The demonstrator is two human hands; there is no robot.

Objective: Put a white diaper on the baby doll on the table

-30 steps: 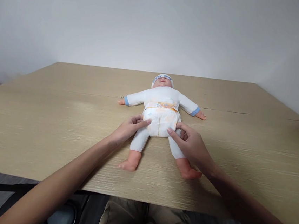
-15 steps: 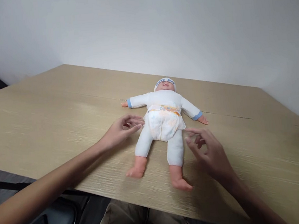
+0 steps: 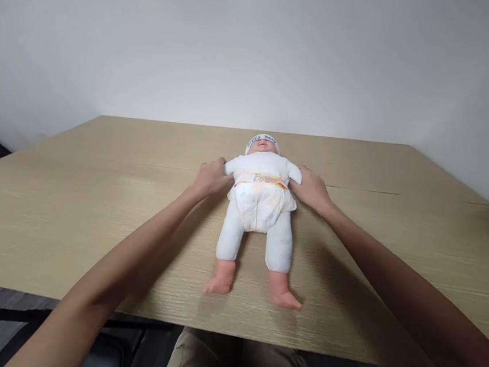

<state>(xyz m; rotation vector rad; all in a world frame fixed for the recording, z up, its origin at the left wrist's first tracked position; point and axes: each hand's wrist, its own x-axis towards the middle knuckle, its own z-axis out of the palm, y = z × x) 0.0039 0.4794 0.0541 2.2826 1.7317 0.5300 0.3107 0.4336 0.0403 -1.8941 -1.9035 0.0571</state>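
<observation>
A baby doll (image 3: pixel 260 162) in a white suit and a lettered headband lies on its back, feet toward me. Around its hips is a white diaper (image 3: pixel 257 205) with an orange patterned waistband. My left hand (image 3: pixel 212 176) is closed around the doll's arm on the left side, covering the lower sleeve and the doll's hand. On the other side my right hand (image 3: pixel 310 187) is wrapped round the other arm, which it hides below the elbow. Both bare doll feet rest apart on the table, untouched.
The doll lies on a wide wooden table (image 3: pixel 97 180) with a seam running across it. Behind it rises a pale wall (image 3: pixel 197 55). Below the near edge are a chair (image 3: pixel 100 365) and my trousered legs (image 3: pixel 227 358).
Both hands have moved from beside the diaper up to the doll's arms and closed on them. The view has tilted up slightly, showing items above the wall's top edge.
</observation>
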